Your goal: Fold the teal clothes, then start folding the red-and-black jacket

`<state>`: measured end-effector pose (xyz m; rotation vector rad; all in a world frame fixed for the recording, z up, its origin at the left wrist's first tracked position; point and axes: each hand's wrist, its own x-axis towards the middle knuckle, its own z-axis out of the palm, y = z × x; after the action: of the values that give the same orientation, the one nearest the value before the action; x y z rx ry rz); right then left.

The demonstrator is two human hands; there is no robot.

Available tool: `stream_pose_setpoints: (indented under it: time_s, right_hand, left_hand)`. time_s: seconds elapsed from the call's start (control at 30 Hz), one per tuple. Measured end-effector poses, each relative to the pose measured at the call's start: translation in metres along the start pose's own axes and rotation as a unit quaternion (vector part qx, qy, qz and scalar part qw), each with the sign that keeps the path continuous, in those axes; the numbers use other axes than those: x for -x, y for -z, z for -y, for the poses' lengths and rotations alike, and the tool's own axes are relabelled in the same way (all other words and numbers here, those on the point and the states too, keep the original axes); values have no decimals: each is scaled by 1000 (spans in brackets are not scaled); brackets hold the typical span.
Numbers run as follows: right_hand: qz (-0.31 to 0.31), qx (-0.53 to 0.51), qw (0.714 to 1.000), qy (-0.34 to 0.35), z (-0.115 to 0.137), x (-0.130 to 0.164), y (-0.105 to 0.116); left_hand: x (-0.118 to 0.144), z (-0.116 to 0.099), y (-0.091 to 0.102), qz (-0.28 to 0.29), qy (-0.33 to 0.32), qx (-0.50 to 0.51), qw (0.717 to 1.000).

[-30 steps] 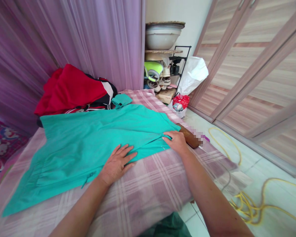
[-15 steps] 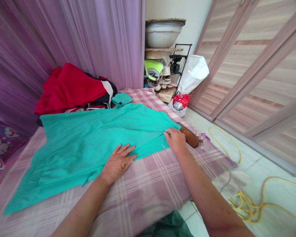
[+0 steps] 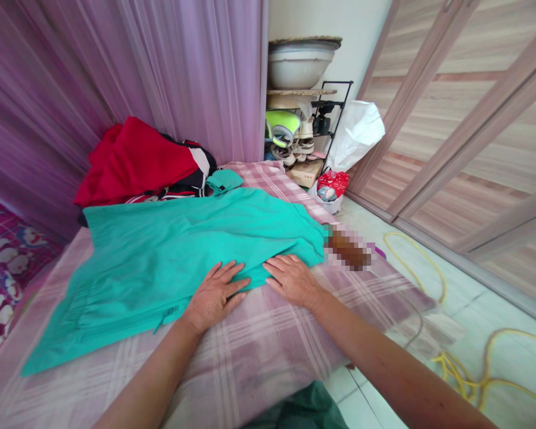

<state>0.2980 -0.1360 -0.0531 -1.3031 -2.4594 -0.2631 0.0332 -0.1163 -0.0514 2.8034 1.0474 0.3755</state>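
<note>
The teal garment (image 3: 183, 250) lay spread flat across the plaid-covered bed (image 3: 259, 339), its near hem running along the middle of the bed and its right corner reaching toward the bed's right edge. The left hand (image 3: 214, 295) rested palm down on that near hem, fingers spread and flat, gripping nothing, in the same spot as a second before. The right hand (image 3: 292, 279) had shifted: half a second earlier it was out at the garment's right corner, pinching at the hem, and now it lay open and flat close beside the left hand, fingers on the hem's edge, holding nothing. The cloth at the right corner looked a little more bunched than earlier, though the fold there was hard to read.

Just beyond that corner a brown object (image 3: 348, 249) lay on the bed, mostly blurred out. At the far end of the bed a small teal piece (image 3: 224, 180) sat beside a heap of red clothes (image 3: 138, 161), against the purple curtain (image 3: 129, 77). Past the bed's foot stood a shoe rack (image 3: 310, 128) with a white basin (image 3: 300, 64) on top, a white bag (image 3: 356, 136) beside it, and a yellow cord (image 3: 473, 363) looped on the tiled floor.
</note>
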Motion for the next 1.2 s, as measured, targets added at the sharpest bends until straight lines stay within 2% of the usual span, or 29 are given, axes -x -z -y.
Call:
stream_pose_setpoints:
  time_s: [0.23,0.33,0.47,0.57,0.67,0.77,0.97,1.2]
  right_hand:
    - [23,62,981,-180,-22,13,3]
    - [30,70,971,-227,-33,20,4]
    - [37,63,968,-239,-40,23,5]
    - [0,52,972,-229,-35,21,8]
    - [-30,7,988,-152,-25,14,10]
    - [-5,-33,995,-89,-18,5,7]
    - [10,21,978,-206,-29,3,0]
    - [-5,3,971,-238,-36,9,1]
  left_hand:
    - [1,3,-3,-4,0,0,1000]
    - [1,3,-3,1,0,4,1000]
    - [0,3,-2,8,1,10,1000]
    - [-1,3,-1,6,1,17,1000]
    - [-1,3,0,2,0,22,1000]
    - [-1,3,-1,2,-3,22,1000]
    - [0,5,-3,-6,5,19,1000]
    - [-2,5,-1,14,7,16,1000]
